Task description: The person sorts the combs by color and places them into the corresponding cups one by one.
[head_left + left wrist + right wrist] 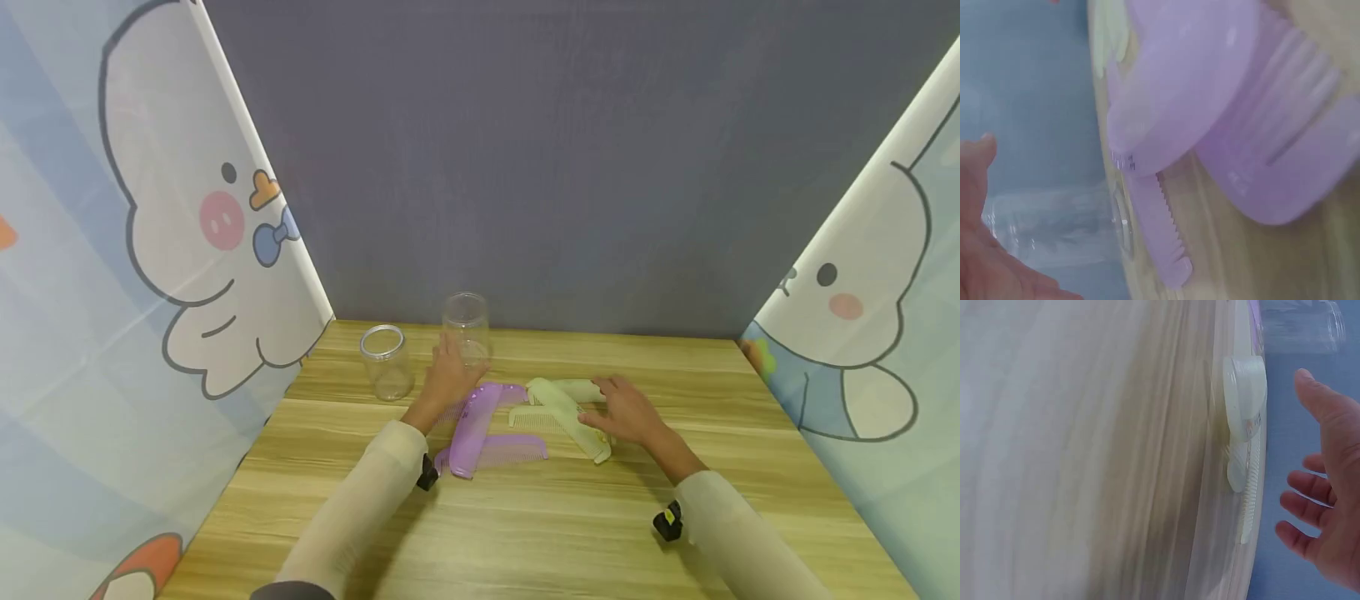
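Note:
In the head view, my left hand (447, 379) reaches over the far end of a pile of purple combs (472, 429), its fingers in front of a clear jar (467, 312). Whether it touches that jar I cannot tell. The left wrist view shows the thumb side of the hand (991, 231), with the purple combs (1179, 94) apart from it. My right hand (630, 414) hovers with spread fingers by the pale green combs (566, 417). Seen from the right wrist, this hand (1335, 481) holds nothing, and the green combs (1244, 419) lie beyond its fingertips.
A second clear jar (386, 371), its top rim silvery, stands to the left of my left hand. All this sits on a wood-grain table (525, 533). A grey panel (525, 167) closes off the back, and printed cartoon curtains (150, 358) hang at both sides.

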{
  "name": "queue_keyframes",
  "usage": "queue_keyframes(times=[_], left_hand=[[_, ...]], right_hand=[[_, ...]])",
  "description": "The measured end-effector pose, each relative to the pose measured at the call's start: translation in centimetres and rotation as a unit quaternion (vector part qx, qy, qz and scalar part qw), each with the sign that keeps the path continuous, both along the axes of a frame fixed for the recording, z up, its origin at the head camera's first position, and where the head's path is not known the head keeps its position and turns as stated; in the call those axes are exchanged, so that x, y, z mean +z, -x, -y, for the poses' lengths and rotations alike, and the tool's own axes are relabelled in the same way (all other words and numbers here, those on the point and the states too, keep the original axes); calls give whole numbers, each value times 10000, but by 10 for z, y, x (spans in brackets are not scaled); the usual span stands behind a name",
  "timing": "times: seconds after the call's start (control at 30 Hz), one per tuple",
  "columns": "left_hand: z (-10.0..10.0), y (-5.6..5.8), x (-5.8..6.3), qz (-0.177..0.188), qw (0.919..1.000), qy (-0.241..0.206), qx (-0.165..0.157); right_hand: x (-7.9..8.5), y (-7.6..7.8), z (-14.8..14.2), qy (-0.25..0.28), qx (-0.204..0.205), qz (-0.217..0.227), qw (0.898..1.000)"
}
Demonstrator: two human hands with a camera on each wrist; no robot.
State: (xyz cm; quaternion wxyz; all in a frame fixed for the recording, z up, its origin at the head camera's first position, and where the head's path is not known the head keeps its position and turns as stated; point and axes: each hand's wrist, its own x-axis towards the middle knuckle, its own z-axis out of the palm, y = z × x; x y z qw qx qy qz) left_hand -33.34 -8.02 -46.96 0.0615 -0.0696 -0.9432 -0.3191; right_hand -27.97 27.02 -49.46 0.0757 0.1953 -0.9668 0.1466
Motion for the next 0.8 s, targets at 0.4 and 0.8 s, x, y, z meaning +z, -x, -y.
queue_keyframes(times=[0.4,0.8], left_hand=[[-2,25,-10,-787,9828,-1501,729],[-6,47,-1,-564,9737,-1851,1206]], right_hand=[[2,-7,1,122,230,744,9969],[-9,-19,3,129,157,970,9951]])
